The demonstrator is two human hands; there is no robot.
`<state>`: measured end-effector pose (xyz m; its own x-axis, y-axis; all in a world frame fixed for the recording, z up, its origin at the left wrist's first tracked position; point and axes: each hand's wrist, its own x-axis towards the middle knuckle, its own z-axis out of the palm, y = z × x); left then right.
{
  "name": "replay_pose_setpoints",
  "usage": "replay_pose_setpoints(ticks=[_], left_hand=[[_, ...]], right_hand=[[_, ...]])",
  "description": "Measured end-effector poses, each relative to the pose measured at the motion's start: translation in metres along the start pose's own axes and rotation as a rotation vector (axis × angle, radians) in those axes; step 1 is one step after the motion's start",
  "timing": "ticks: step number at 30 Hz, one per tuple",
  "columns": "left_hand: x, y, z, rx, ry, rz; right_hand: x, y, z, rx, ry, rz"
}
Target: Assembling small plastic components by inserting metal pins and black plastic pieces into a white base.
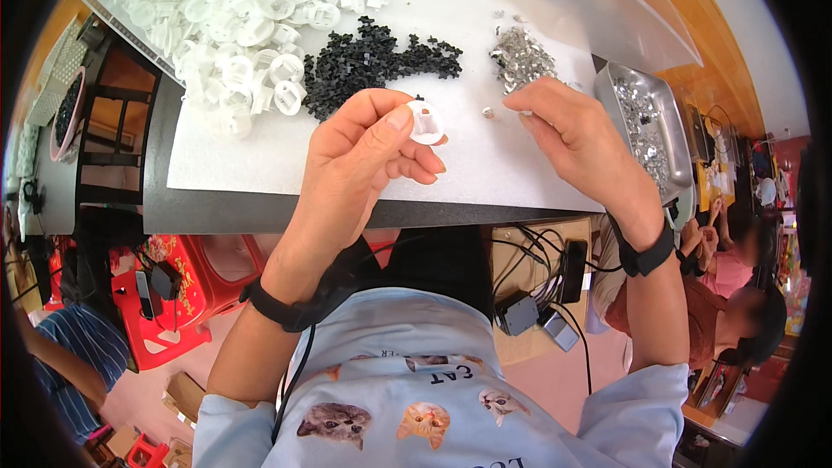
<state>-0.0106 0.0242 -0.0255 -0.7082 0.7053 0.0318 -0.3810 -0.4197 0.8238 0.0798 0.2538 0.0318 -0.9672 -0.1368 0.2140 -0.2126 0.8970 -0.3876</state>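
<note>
Left hand: thumb and fingers pinch one white cap above the sheet. Right hand: fingertips nearly together, hold unclear to me. Plenty left, I judge: white caps, black clips, metal bits heaped loose.

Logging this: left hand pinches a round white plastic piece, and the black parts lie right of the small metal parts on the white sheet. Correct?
Not quite. The head view shows the black parts lying left of the small metal parts on the white sheet; the left hand does pinch a round white plastic piece.
</note>
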Motion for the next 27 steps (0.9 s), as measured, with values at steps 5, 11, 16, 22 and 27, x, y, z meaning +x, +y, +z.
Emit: replay_pose_setpoints(ticks=[5, 11, 16, 22, 27], left_hand=[[0.000, 0.000, 0.001, 0.017, 0.010, -0.005], [0.001, -0.001, -0.002, -0.041, -0.001, 0.006], [0.000, 0.000, -0.003, -0.043, 0.000, 0.007], [0.000, 0.000, -0.002, -0.050, 0.024, 0.008], [0.000, 0.001, -0.001, -0.061, 0.006, 0.003]], right_hand=[[0.016, 0.002, 0.004, -0.040, -0.102, -0.061], [0.026, 0.003, 0.013, -0.104, -0.190, -0.019], [0.027, -0.009, 0.012, 0.014, -0.157, 0.183], [0.020, 0.002, 0.009, -0.027, -0.127, 0.043], [0.022, -0.002, 0.005, -0.123, -0.217, -0.001]])
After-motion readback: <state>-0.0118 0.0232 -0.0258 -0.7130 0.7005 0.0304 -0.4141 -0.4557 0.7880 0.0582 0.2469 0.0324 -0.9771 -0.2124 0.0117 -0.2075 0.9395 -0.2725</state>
